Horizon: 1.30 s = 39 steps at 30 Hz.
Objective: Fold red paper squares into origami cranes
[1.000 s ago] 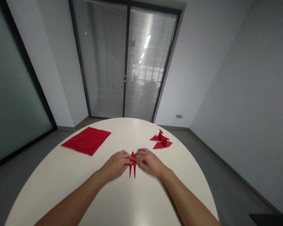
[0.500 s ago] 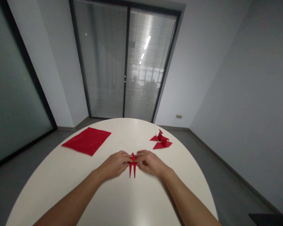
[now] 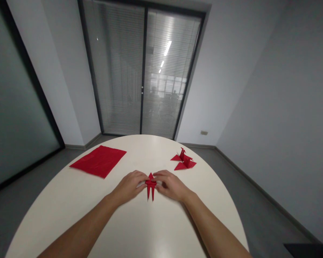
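Note:
A small folded piece of red origami paper lies between my hands at the middle of the table, one point facing away and two narrow legs toward me. My left hand pinches its left edge between thumb and fingers. From the other side, my right hand grips the right edge, its fingertips resting over the upper part. Both hands rest low over the table top, and the fingertips cover part of the folds.
The round white table carries a stack or sheet of red square paper at the left. Two finished red paper cranes, a farther one and a nearer one, stand at the right. A glass door with blinds is beyond the table.
The fingers have drawn slightly apart, so more of the folded paper's middle shows. Its far point now stands out more clearly, and the legs sit a little farther up in view.

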Each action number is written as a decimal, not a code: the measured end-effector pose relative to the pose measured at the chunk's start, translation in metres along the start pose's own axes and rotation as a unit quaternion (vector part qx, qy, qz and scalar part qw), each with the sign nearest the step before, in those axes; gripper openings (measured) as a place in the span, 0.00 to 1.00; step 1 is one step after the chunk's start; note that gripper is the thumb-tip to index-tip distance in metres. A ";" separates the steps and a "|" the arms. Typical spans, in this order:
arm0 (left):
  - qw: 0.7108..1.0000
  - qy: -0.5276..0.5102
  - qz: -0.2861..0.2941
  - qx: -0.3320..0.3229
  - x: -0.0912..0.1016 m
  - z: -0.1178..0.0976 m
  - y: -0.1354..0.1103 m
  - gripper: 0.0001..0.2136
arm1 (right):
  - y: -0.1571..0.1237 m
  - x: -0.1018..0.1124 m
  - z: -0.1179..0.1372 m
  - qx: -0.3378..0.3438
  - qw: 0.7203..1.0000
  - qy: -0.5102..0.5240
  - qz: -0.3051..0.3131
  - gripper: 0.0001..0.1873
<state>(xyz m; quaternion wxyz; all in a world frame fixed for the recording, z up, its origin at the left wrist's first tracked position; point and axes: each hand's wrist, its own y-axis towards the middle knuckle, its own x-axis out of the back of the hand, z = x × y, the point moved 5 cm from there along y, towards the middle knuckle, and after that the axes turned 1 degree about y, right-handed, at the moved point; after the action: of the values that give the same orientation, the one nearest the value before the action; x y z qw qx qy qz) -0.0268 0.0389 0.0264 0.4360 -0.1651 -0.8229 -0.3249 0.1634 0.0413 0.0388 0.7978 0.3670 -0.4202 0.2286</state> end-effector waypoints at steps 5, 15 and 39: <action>1.000 -0.001 -0.001 0.019 -0.001 0.001 0.000 0.09 | 0.002 0.001 0.004 0.020 1.000 -0.005 0.006 0.17; 0.998 0.053 0.017 -0.003 0.000 -0.005 0.000 0.09 | 0.005 0.004 0.008 0.007 1.000 -0.012 0.022 0.16; 0.999 0.004 -0.029 0.038 -0.002 0.000 0.002 0.13 | 0.003 0.007 0.002 -0.077 0.997 0.024 -0.017 0.13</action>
<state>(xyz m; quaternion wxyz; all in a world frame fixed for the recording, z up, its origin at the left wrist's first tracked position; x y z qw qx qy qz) -0.0244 0.0400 0.0255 0.4357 -0.1228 -0.8372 -0.3068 0.1641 0.0416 0.0468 0.8373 0.3060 -0.4107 0.1912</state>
